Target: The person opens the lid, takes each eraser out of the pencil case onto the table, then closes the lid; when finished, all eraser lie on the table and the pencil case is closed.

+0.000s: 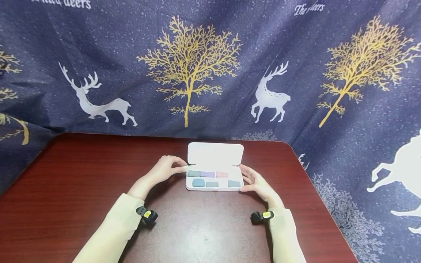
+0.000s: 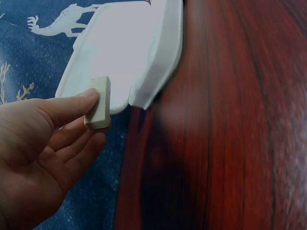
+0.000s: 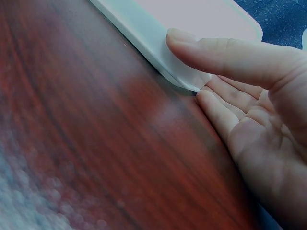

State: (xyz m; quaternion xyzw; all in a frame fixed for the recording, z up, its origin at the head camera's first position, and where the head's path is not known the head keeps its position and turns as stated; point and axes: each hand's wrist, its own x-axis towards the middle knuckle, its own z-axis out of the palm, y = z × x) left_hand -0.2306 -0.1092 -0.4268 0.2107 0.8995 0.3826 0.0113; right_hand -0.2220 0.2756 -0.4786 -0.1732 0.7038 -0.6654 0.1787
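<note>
A white hinged case point(image 1: 213, 189) lies on the table with its lid point(image 1: 215, 153) raised at the back. Inside sit several small coloured blocks in two rows, among them a purple block point(image 1: 208, 174), a pink block point(image 1: 222, 174) and a blue block point(image 1: 198, 182). My left hand point(image 1: 164, 170) is at the case's left end. Between thumb and fingers it pinches a small pale rectangular block point(image 2: 99, 103), close to the case's edge. At the opposite end my right hand point(image 1: 258, 184) holds the case, thumb point(image 3: 184, 48) over its rim and fingers against its end.
The dark red wooden table point(image 1: 82, 175) extends around the case, its far edge just behind the lid. A blue cloth point(image 1: 158, 120) printed with deer and trees hangs behind and to the right. Both wrists carry black straps with small cameras point(image 1: 150, 216).
</note>
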